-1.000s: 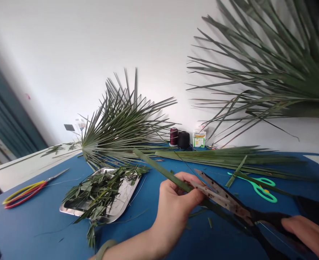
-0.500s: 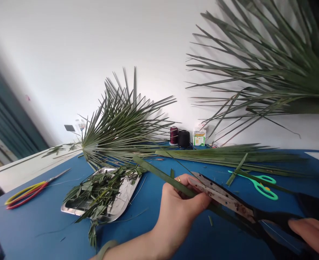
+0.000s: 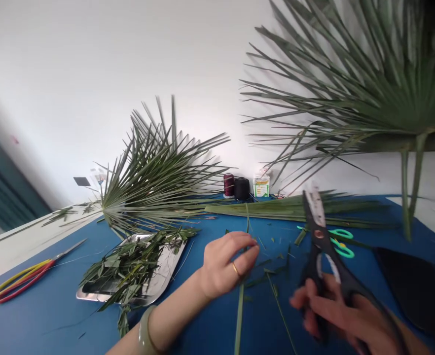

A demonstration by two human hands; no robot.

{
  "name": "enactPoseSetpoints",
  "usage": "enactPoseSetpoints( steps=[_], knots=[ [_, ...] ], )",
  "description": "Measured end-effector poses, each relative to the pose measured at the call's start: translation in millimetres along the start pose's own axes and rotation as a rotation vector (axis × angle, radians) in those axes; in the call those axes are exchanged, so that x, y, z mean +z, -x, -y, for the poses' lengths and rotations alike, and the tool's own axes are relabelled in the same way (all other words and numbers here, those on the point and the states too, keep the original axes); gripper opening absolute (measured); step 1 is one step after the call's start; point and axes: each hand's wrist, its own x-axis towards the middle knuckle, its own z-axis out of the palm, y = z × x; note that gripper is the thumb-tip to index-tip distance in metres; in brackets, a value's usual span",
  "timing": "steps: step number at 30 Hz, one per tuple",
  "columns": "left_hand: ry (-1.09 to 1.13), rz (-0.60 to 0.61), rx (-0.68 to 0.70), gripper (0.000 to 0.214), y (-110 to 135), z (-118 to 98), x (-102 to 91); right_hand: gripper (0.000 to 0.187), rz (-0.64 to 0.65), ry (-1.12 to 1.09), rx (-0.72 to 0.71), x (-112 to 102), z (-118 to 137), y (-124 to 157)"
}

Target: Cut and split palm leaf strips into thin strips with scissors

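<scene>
L hand (image 3: 223,264) fingers pinched, wrist bent; R hand (image 3: 345,315) blurred, fist closed, low right

Left hand (image 3: 223,264) pinching leaf strip (image 3: 239,305), right hand (image 3: 341,313) gripping scissors (image 3: 319,231).

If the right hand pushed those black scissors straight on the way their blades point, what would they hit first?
Probably the bundle of long palm leaves lying across the blue table, just beyond the scissors in the right hand; depth is uncertain.

Three pairs of scissors (image 3: 323,246) (image 3: 338,241) (image 3: 28,272), two thread spools (image 3: 228,185) (image 3: 241,188), one tray (image 3: 158,283) and seemingly two fan palm leaves (image 3: 154,177) (image 3: 369,93) are showing.
</scene>
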Motion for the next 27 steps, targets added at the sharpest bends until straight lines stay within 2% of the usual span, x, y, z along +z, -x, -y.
enactPoseSetpoints(
  steps=[3,7,10,13,14,17,19,20,21,22,27],
  knots=[
    [-0.038,0.152,-0.035,0.014,5.3,-2.0,-2.5,0.026,0.069,-0.212,0.008,26.7,7.5,2.0],
    [-0.064,0.202,-0.118,0.011,7.0,-1.8,2.1,0.024,0.016,-0.183,-0.015,38.1,2.5,0.4],
    [-0.039,0.169,-0.180,0.021,4.1,5.9,10.3,0.020,-0.060,-0.085,-0.078,30.0,1.3,-3.0],
    [0.027,0.104,-0.297,0.054,-0.8,15.9,20.1,0.016,-0.143,0.042,-0.145,17.0,4.4,-6.2],
    [0.067,0.114,-0.361,0.059,-2.0,17.9,23.2,0.015,-0.164,0.080,-0.163,12.7,5.4,-7.1],
    [0.237,0.299,-0.582,0.042,-0.7,15.3,32.1,0.014,-0.195,0.164,-0.191,1.6,7.0,-9.0],
    [0.382,0.437,-0.703,0.047,4.8,6.6,38.9,0.013,-0.191,0.204,-0.198,-3.2,7.2,-9.4],
    [0.468,0.466,-0.752,0.049,8.3,1.1,42.6,0.012,-0.183,0.222,-0.200,-4.8,7.2,-9.4],
    [0.624,0.449,-0.837,0.042,11.9,-4.5,46.4,0.011,-0.174,0.238,-0.203,-5.8,7.2,-9.2],
    [0.662,0.437,-0.850,0.032,15.0,-9.8,49.9,0.010,-0.163,0.250,-0.205,-6.3,7.0,-9.0],
    [0.664,0.158,-0.813,0.015,19.7,-21.2,58.0,0.010,-0.131,0.264,-0.189,-2.3,1.4,-9.2]
  ],
)
